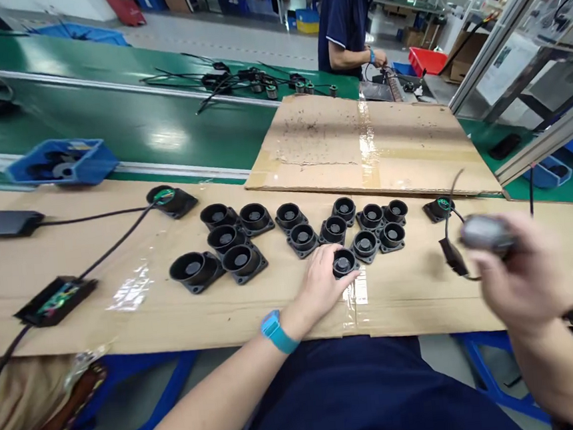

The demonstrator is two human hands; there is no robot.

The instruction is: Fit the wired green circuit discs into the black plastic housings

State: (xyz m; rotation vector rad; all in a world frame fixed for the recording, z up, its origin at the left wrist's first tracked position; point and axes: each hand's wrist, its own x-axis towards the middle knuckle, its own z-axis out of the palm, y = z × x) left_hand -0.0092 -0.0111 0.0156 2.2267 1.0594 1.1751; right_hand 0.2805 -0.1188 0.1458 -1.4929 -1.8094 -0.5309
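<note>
A green bench (180, 141) is running behind the cardboard (285, 315), where the left hand (317, 279) is gripping a black housing (344, 263), its mouth facing up, axis standing upright. Rightward, the right hand (527, 274) is grasping a blurred grey piece (485, 232), axis unclear.

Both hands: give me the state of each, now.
Left hand: grip closed around a black round-mouthed flanged housing.
Right hand: grip closed on a dark rounded part, too blurred to identify.
</note>
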